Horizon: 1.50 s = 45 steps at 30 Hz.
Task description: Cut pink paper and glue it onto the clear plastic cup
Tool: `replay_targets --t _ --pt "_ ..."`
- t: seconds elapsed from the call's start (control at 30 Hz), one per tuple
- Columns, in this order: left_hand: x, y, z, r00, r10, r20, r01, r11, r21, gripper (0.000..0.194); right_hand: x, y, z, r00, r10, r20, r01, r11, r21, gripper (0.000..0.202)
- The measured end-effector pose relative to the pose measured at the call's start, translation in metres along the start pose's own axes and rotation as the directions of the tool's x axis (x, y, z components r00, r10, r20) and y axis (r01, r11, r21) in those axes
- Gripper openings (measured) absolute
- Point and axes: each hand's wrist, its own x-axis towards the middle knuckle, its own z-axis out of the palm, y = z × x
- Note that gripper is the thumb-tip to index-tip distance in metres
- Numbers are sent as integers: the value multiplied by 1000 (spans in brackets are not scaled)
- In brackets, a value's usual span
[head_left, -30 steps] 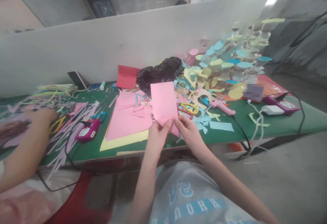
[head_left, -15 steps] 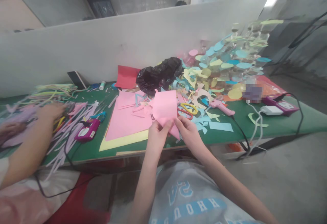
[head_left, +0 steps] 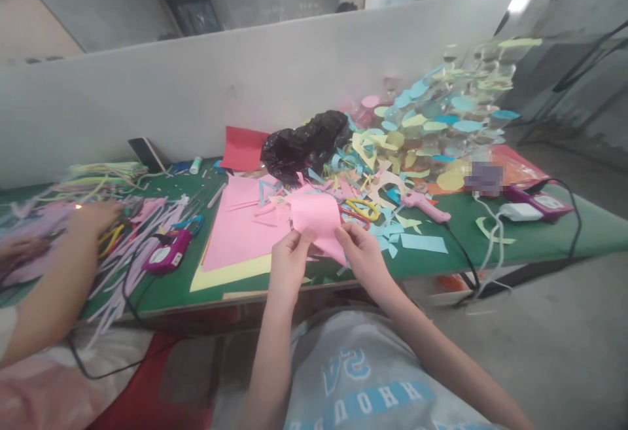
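Holding pink paper with both hands, above the near edge of the green table. Left hand: clamped on the paper's lower left, thumb on the near face. Right hand: pinched on the right side, thumb to the paper. Rounded over at the far end, with a pointed corner out below, toward the right hand. Behind and left of it: pink sheets on top of a yellow sheet. Beyond: crumpled black plastic bag. To the right: yellow loop handle, then pink glue gun, with a blue paper strip nearer the edge. Well left: purple socket block and a co-worker's hand, grip there too blurred to tell.
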Motion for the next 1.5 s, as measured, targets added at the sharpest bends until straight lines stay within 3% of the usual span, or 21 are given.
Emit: replay_targets --t 0.2,0.43,0.57,0.9,1.07,1.17,1.27,1.37,1.5 --pt "1 -4 -1 999 35 5 -35 999 -11 42 3 1 -3 1000 17 19 -17 1000 22 35" --pt "3 -1 -6 991 126 -47 -115 977 179 43 4 -6 1 959 204 195 -246 944 220 34" --pt "-1 6 0 992 109 -65 -99 984 147 40 2 -5 3 945 231 231 -295 909 296 40" --pt "3 2 -9 982 118 -147 -116 993 22 29 2 1 2 984 125 130 -154 955 253 39" --pt "1 8 4 988 -19 -152 -34 941 -338 31 1 -1 0 996 49 74 -70 949 306 38" --pt "0 13 16 993 -82 -81 29 856 -517 34 -3 -1 -3 974 -96 205 14 929 370 48" --pt "1 12 24 995 -96 -35 61 827 -559 27 -8 -1 -5 911 -204 357 48 916 399 73" --pt "2 6 25 992 -125 -30 83 805 -588 17 -11 -2 -5 884 -226 410 115 954 277 84" --pt "-3 -1 31 981 -151 -120 42 777 -629 21 -11 1 4 963 -114 245 112 993 25 52"
